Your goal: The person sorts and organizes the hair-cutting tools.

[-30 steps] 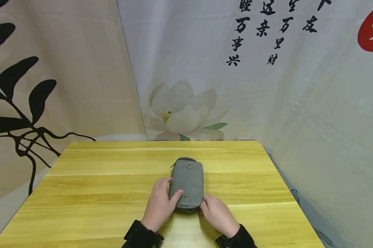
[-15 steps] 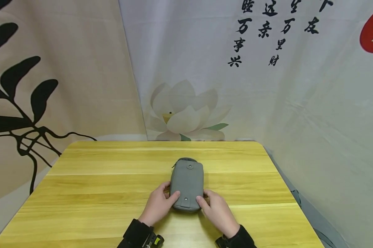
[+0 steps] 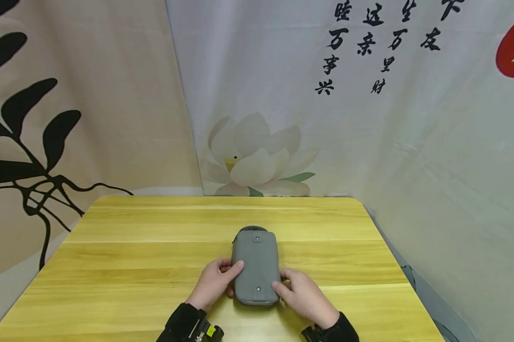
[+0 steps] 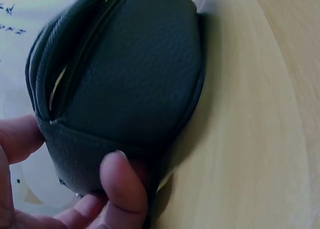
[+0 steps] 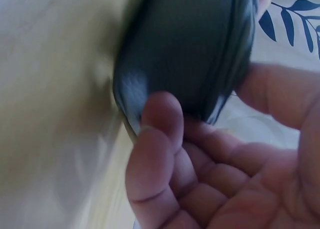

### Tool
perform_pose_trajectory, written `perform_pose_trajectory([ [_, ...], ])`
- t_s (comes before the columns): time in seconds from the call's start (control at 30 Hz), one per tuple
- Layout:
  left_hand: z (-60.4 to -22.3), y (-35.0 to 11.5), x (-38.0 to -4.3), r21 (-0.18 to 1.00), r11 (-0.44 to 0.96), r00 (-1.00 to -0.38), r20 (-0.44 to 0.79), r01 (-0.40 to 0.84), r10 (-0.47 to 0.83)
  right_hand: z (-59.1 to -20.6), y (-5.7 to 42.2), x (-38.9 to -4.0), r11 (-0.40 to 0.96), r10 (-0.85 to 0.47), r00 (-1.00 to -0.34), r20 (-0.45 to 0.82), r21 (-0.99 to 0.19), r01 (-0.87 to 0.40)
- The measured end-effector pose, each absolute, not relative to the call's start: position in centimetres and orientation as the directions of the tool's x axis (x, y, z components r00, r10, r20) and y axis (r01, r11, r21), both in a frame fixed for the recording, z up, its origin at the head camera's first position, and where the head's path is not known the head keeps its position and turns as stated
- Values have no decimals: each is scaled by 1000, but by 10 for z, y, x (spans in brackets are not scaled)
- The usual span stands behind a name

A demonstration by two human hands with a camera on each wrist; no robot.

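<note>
A grey leather-like pouch (image 3: pixel 257 263) with rounded corners and a metal snap near each end is held upright lengthwise in the head view, close over the wooden table. My left hand (image 3: pixel 214 281) grips its left edge, thumb on the top face and fingers at the side. On the other side my right hand (image 3: pixel 303 295) pinches the lower right edge, thumb over the face. In the left wrist view the pouch's side (image 4: pixel 135 69) shows a zip along its edge. Curled fingers (image 5: pixel 162 119) press against its side in the right wrist view.
The wooden table (image 3: pixel 145 247) has rounded far corners. Behind it hangs a pale cloth backdrop (image 3: pixel 257 71) printed with a lotus, black leaves and dark characters. Black cuffs (image 3: pixel 188 323) cover both wrists, with a device strapped on the left one.
Both hands have drawn the pouch slightly nearer the body. The right thumb has come from the pouch's lower corner onto its face, and the left hand has shifted along the left edge.
</note>
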State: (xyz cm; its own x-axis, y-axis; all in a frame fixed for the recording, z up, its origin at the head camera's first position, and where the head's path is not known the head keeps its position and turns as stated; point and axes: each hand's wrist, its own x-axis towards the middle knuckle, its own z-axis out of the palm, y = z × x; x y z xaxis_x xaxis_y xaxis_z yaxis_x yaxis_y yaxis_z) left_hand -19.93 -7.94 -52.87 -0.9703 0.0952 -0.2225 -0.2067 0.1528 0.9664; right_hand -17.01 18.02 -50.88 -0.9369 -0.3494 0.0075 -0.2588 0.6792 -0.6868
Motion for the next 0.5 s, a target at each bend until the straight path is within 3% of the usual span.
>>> perform_pose_trajectory([
  [0.5,-527,-84,-202,965,140,-955,-242,-220,169,-502,190,-167,633,-414,-906,-89,-743,-216],
])
